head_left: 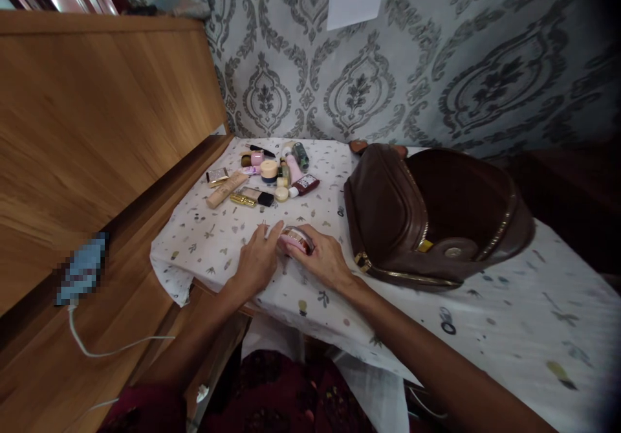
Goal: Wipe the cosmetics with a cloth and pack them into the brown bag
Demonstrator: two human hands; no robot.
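Low over the front middle of the table I hold a small round cosmetic container (pixel 297 239), pink with a shiny reddish-brown side, tilted on edge. My right hand (pixel 323 255) is closed around its right side, thumb in front and fingers behind. At its left edge, my left hand (pixel 259 256) grips with its fingertips; part of that contact is hidden. Beyond both hands lies a group of cosmetics: a beige tube (pixel 226 189), a gold lipstick-like tube (pixel 242 200), a cream-lidded jar (pixel 268 171) and a dark red bottle (pixel 306 185).
A brown leather bag (pixel 383 206) with gold zips stands gaping on the right of the patterned white tablecloth (pixel 204 239). Wooden furniture (pixel 107 96) borders the left, where a white cable (pixel 121 342) runs. A papered wall (pixel 301 70) closes off the back.
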